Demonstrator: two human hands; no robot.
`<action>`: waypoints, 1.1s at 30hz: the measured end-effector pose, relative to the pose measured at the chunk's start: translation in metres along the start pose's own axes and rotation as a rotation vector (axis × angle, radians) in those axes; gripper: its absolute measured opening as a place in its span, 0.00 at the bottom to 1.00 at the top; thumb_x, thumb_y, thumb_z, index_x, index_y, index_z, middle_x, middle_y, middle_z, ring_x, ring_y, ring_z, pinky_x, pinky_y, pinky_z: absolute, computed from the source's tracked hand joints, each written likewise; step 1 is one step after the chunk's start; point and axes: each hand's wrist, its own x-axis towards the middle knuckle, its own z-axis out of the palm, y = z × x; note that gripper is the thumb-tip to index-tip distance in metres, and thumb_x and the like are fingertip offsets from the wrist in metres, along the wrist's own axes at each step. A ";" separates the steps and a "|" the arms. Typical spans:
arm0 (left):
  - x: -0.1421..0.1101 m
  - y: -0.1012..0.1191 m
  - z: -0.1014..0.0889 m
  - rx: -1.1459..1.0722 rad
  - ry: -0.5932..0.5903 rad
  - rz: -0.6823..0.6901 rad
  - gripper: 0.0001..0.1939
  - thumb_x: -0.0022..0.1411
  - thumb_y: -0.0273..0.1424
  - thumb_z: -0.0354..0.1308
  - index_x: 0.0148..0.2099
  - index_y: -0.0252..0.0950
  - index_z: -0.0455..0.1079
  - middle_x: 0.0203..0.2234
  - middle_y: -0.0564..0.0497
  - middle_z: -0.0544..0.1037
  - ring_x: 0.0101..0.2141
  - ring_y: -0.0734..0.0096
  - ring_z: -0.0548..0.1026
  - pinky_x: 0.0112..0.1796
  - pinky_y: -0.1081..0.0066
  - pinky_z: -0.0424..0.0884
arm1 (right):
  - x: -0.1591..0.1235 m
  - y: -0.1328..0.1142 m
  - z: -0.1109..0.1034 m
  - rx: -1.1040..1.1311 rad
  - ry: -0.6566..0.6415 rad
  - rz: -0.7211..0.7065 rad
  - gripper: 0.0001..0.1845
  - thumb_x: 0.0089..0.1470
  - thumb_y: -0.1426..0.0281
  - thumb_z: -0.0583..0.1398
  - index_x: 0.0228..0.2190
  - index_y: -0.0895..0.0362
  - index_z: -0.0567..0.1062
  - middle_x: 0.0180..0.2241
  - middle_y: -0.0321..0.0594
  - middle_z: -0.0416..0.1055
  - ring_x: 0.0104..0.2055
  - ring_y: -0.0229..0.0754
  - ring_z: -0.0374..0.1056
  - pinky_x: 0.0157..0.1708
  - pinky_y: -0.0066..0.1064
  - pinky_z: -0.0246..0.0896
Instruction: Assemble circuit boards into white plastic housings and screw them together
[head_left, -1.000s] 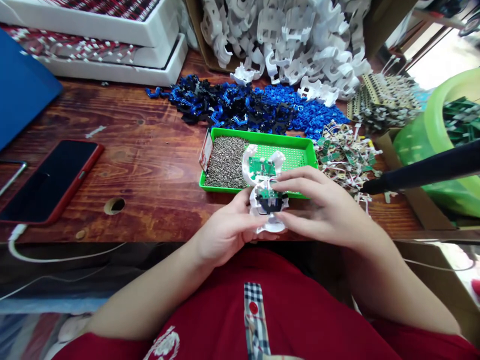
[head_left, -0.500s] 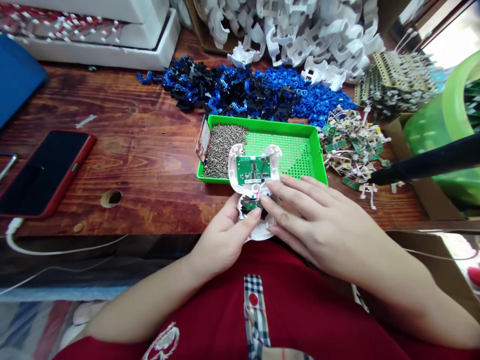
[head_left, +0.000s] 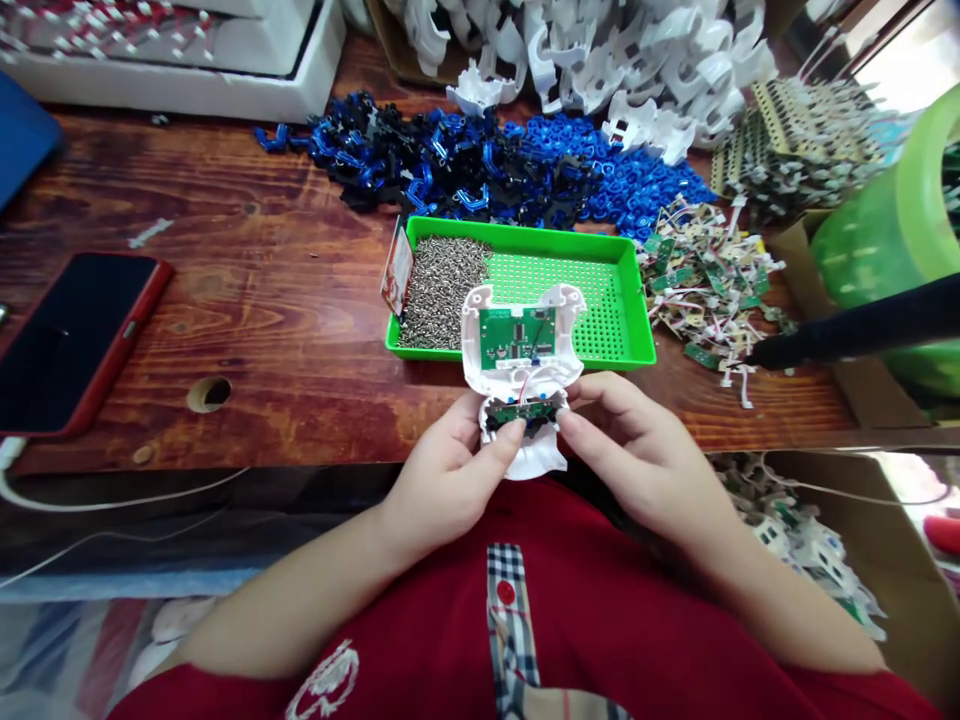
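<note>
Between my hands is an opened white plastic housing [head_left: 480, 375] in two halves, joined by thin wires. The upper half carries a green circuit board [head_left: 517, 335] and overlaps the near side of a green tray [head_left: 637, 300]. A smaller board with black parts [head_left: 525, 410] sits in the lower half. My left hand [head_left: 457, 460] is closed on the lower half's left side, thumb over the small board. My right hand [head_left: 637, 440] pinches its right edge with thumb and forefinger. Small metal screws [head_left: 442, 290] fill the tray's left part.
Behind the tray lie piles of blue and black plastic parts [head_left: 450, 165] and white shells [head_left: 570, 60]. Small wired boards [head_left: 712, 275] and a black rod [head_left: 862, 325] are on the right. At left lie a phone [head_left: 75, 335] and a table hole [head_left: 210, 394].
My right hand has drawn back from over the housing and now grips the lower half's right edge. The upper half has shifted slightly right. The whole view has shifted a little.
</note>
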 end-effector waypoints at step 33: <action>-0.008 0.001 -0.004 0.171 0.004 -0.027 0.16 0.58 0.29 0.58 0.49 0.37 0.71 0.47 0.48 0.76 0.47 0.61 0.73 0.49 0.66 0.68 | -0.007 0.017 0.015 0.077 -0.020 -0.125 0.14 0.55 0.70 0.55 0.45 0.52 0.66 0.38 0.39 0.68 0.39 0.38 0.67 0.42 0.31 0.67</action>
